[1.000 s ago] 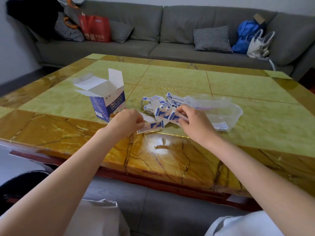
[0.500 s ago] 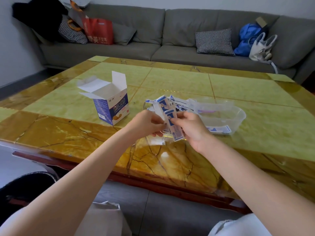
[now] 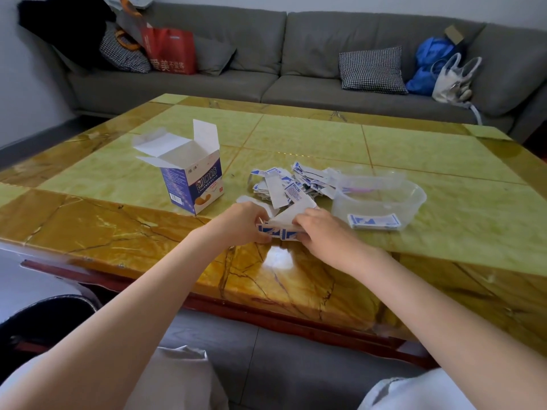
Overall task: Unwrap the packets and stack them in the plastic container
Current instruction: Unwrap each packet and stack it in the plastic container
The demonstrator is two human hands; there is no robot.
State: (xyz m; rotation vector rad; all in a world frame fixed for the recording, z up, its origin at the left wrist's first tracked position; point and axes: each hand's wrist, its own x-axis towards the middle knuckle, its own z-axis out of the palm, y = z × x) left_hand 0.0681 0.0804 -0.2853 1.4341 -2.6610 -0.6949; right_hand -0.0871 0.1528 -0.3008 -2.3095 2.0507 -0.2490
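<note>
- both hands were at the near edge of the table (image 3: 444, 149): the left hand (image 3: 242, 221) and the right hand (image 3: 321, 230) each pinched one end of a short strip of packets (image 3: 278, 232), held just above the surface.
- whether the strip was being torn apart or squared up could not be told.
- the plastic container (image 3: 381, 199) stood just right of the hands; a small flat stack of packets (image 3: 373, 221) lay against its near wall, the rest of it bare.
- a loose heap of packets (image 3: 291, 184) lay between the container and the opened carton (image 3: 192, 179).
- judgement: task at an early stage; only a few packets stacked, most of the heap not yet dealt with.
- contents of the carton could not be seen.
</note>
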